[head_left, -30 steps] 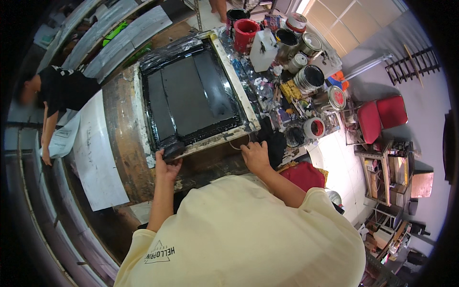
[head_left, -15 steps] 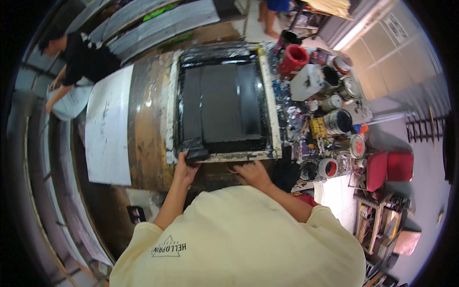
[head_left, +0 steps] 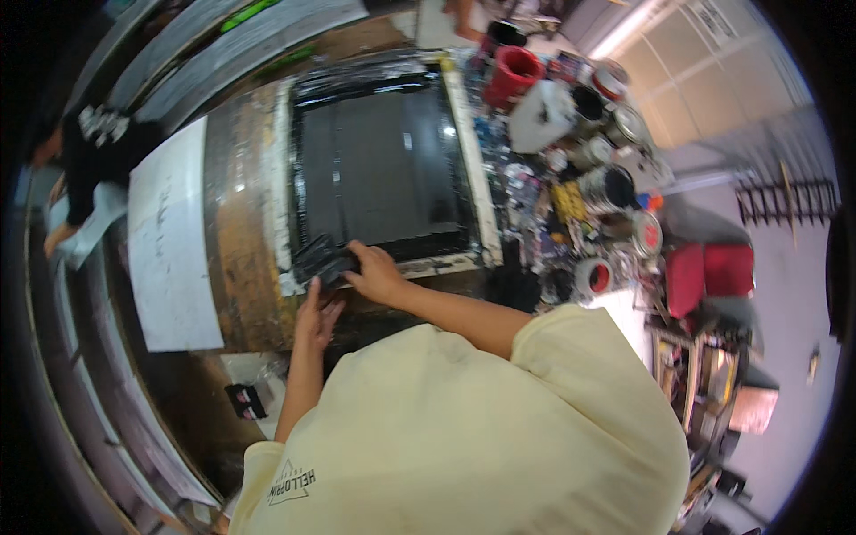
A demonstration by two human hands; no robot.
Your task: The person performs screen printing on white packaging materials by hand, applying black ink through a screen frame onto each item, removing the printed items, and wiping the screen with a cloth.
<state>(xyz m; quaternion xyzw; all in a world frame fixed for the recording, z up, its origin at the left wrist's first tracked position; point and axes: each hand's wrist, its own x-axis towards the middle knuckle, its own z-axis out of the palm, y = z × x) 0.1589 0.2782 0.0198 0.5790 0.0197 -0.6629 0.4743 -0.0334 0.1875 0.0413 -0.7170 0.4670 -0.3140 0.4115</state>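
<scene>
A screen-printing frame (head_left: 487, 218) with pale, ink-stained edges lies flat on the table, its dark mesh (head_left: 383, 169) bordered by glossy black ink. At its near left corner a black, ink-covered squeegee (head_left: 323, 259) sits tilted. My right hand (head_left: 378, 275) reaches across to the left and has its fingers closed on the squeegee's right side. Just below, my left hand (head_left: 317, 316) has its thumb up against the squeegee's near edge. Its other fingers curl beneath and are partly blurred.
Paint cans, a red tub (head_left: 514, 77) and a white jug (head_left: 542, 118) crowd the right side. A white sheet (head_left: 174, 236) lies left of the frame. At the far left, a person in a black shirt (head_left: 102, 147) handles pale material near long racks. Red chairs (head_left: 685, 278) stand right.
My right hand has moved left from the frame's near edge onto the squeegee. The squeegee has turned and tilted at the corner. The whole view has shifted.
</scene>
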